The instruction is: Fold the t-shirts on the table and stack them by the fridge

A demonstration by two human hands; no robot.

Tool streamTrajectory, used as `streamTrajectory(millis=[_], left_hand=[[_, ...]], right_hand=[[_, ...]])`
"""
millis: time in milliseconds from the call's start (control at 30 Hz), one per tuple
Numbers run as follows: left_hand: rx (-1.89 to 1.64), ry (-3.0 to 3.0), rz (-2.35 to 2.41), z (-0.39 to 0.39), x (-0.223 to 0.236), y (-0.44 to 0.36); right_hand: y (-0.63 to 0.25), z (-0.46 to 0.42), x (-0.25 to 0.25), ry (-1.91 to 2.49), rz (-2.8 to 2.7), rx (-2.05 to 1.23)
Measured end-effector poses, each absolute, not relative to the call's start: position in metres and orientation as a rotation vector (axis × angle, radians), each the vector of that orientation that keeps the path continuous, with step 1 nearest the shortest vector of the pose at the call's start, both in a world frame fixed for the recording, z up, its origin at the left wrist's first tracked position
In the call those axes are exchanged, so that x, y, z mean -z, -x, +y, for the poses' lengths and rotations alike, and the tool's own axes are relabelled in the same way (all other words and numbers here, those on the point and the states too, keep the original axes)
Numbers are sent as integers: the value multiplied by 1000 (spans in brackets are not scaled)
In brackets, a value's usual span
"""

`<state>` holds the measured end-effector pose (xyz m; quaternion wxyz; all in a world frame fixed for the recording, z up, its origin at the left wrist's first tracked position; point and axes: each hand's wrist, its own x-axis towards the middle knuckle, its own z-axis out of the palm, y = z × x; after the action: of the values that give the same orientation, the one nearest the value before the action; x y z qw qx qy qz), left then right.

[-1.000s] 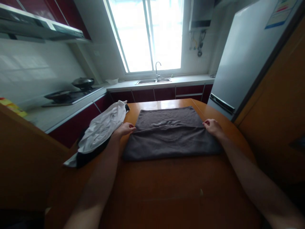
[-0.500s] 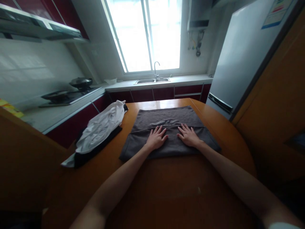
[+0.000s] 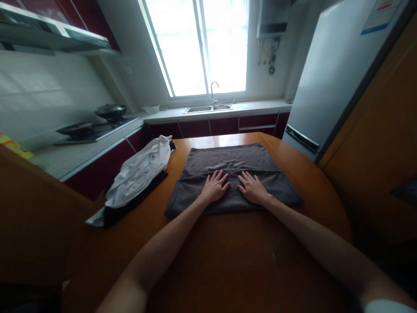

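A dark grey garment, probably a shirt, lies on the wooden table with its near part folded over toward the far side. A pale printed mark shows just beyond the fold's edge. My left hand rests palm down on the folded layer, fingers spread. Beside it, to the right, my right hand also lies flat on the cloth with its fingers apart. Neither hand grips the fabric. Both sets of fingertips reach close to the fold's edge.
White and black clothes lie in a loose heap on the table's left side. Past the table are a counter with a sink, a stove with pans on the left, and a fridge on the right.
My right hand has slid a little to the left across the folded cloth, nearer my left hand. My left hand has stayed almost in place.
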<state>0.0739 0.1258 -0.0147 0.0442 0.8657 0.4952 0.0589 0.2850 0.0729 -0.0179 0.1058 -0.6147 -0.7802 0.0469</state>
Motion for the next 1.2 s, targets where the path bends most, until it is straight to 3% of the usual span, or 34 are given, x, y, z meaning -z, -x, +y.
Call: streamTrajectory(millis=[1200], left_hand=[[-178, -2642, 1519, 127, 15, -74]], right_hand=[[-287, 75, 19, 1801, -2280, -163]])
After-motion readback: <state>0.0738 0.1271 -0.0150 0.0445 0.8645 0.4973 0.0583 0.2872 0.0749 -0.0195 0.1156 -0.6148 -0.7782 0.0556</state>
